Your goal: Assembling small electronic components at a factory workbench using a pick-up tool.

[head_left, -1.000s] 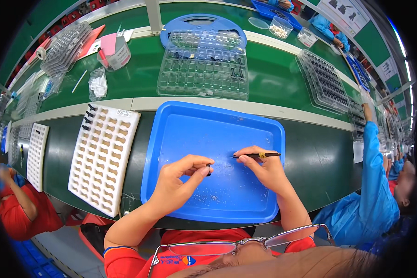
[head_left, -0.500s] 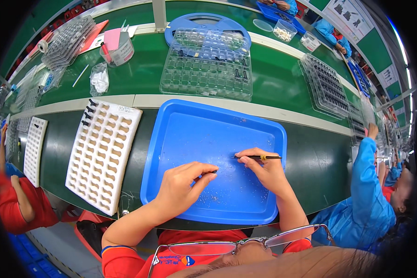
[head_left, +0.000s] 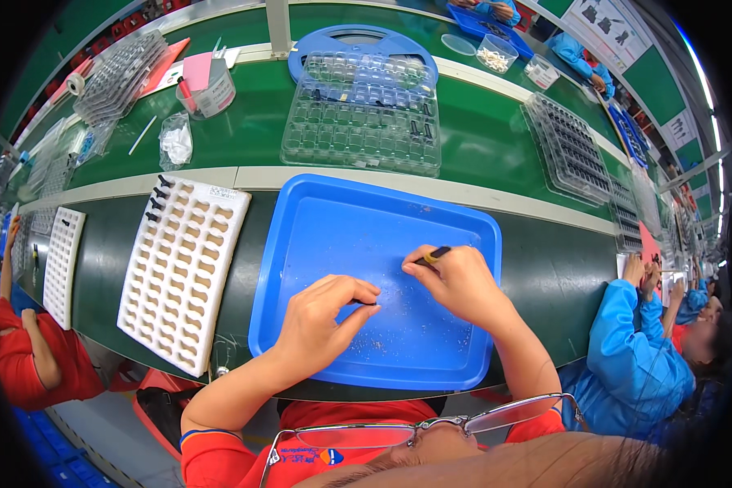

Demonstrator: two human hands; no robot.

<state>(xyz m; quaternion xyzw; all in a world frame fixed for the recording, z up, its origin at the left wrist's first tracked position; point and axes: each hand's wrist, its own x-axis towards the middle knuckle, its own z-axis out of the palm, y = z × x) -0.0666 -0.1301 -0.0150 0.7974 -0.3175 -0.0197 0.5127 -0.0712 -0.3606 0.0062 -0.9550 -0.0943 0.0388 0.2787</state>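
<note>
Over the large blue tray [head_left: 317, 218], my left hand [head_left: 313, 321] pinches a small black part [head_left: 361, 302] between thumb and fingertips; most of the part is hidden. My right hand [head_left: 464, 283], to its right and a little farther off, is closed round a slim black pen-like tool [head_left: 436, 255] with a yellow band. The tool's back end sticks up above the hand, and its tip is hidden by the fingers. The hands are apart. Fine pale crumbs [head_left: 372, 343] lie scattered on the tray floor.
To the left lies a white foam tray [head_left: 230, 213] with rows of hollows, several black parts [head_left: 156, 205] at its far left corner. Clear plastic trays [head_left: 358, 134] rest beyond on the green bench, partly over a blue reel [head_left: 366, 39]. At right sits a co-worker in blue sleeves [head_left: 626, 342].
My right hand has turned, swinging the tool from pointing left to tilted upright, its tip now hidden. My left hand has barely moved. The co-worker's hands at right have lowered.
</note>
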